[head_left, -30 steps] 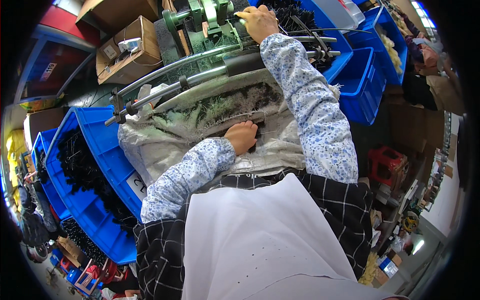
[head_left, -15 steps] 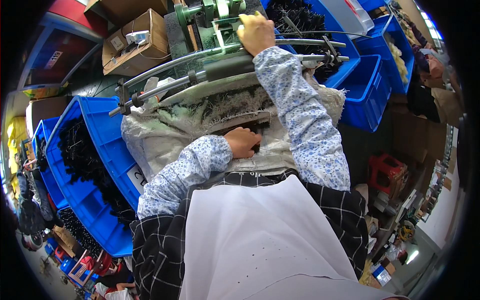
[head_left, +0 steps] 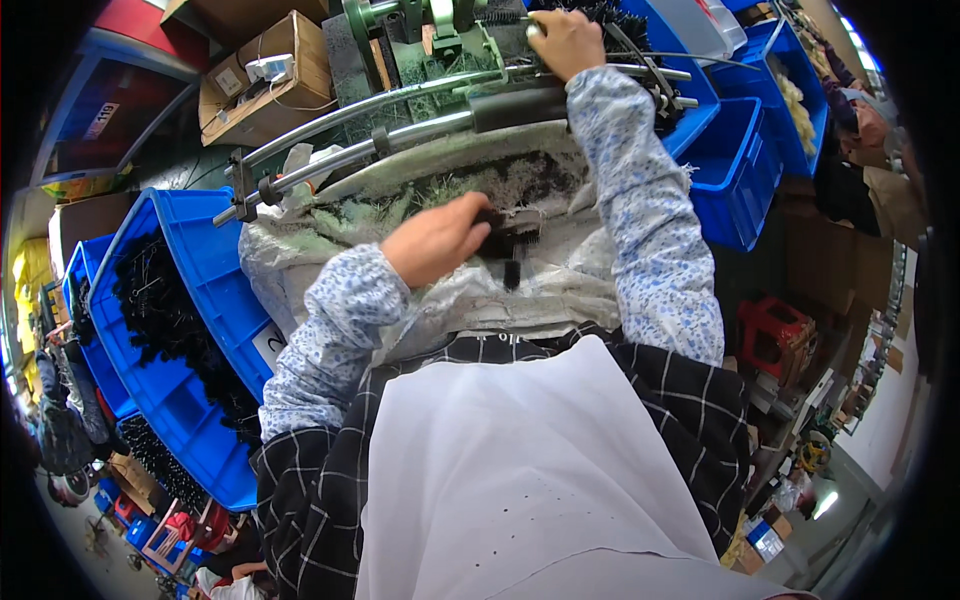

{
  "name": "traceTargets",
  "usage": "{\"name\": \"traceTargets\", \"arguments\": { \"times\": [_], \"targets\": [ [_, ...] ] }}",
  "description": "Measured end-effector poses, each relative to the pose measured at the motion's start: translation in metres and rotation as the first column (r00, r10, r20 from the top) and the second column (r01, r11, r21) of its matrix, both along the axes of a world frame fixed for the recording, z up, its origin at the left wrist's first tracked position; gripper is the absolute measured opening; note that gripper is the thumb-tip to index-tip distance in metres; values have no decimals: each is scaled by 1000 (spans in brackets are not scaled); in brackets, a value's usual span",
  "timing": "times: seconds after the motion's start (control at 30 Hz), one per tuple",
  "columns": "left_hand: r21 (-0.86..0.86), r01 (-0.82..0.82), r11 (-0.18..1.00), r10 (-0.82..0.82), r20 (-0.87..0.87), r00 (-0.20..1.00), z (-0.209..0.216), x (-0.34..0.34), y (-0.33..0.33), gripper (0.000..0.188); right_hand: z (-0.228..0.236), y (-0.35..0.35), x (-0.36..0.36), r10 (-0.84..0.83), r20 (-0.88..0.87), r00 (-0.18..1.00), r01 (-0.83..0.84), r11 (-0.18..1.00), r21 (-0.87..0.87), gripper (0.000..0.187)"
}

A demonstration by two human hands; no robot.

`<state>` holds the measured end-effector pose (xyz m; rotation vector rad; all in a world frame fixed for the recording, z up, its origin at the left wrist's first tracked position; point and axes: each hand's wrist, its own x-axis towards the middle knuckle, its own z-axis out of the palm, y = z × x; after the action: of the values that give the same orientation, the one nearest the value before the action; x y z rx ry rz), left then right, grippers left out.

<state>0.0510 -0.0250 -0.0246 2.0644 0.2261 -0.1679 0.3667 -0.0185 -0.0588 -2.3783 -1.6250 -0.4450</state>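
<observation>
My right hand is up at the green machine, fingers closed at the end of a thin dark bristly twisted-wire brush that reaches toward the machine. Its forearm crosses the pale woven sack cloth spread before me. Over that cloth hovers my left hand, fingers drawn together and pointing right. Dark bristly bits touch or sit just behind its fingertips; what it holds, if anything, is not clear. A small black brush piece lies on the cloth beside it.
Two metal rails with a dark roller cross between me and the machine. A blue bin of black bristly pieces stands left, and blue bins stand right. A cardboard box is back left; a red stool is right.
My right hand has moved right along the machine. My left hand has lifted and shifted left and away from me, uncovering the small black brush piece on the cloth.
</observation>
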Motion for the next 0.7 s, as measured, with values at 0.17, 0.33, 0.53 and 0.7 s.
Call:
{"name": "traceTargets", "arguments": {
  "times": [0.17,0.33,0.53,0.7],
  "targets": [
    [61,-60,996,48,179,983,5,11,12,30,1,12,37,84,28,996,-83,995,-49,20],
    [-3,-173,985,169,242,955,12,20,11,34,47,-8,45,-2,186,983,-14,996,88,17],
    [9,-441,897,394,435,810,-4,39,2,36,94,-78,-69,287,-480,829,-391,911,-130,33],
    [-156,-559,815,556,481,677,-3,42,-2,32,70,-88,-114,330,-585,741,-450,890,-69,30]
  ]
}}
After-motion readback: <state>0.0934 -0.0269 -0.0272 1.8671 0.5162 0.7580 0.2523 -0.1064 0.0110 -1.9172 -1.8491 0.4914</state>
